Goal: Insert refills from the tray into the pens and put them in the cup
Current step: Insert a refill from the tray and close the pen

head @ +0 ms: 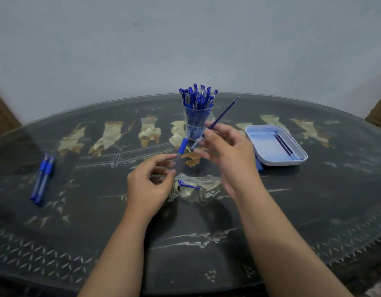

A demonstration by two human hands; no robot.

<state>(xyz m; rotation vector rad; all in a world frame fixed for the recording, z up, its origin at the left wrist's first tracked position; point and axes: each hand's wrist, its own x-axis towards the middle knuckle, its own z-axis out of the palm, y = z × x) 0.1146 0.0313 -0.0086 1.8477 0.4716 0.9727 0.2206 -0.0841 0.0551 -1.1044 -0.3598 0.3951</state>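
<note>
Left hand [151, 181] is pinched on the light, slick-looking pen barrel [182, 145]; the thin refill [224, 112] (likely bendy, pointing one o'clock) is pinched low by right hand [226, 151].

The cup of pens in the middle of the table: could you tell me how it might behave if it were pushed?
The cup is probably top-heavy: the pens stand well above its rim, so a high push could tip it. The table looks glossy, so a low push would likely slide it.
</note>
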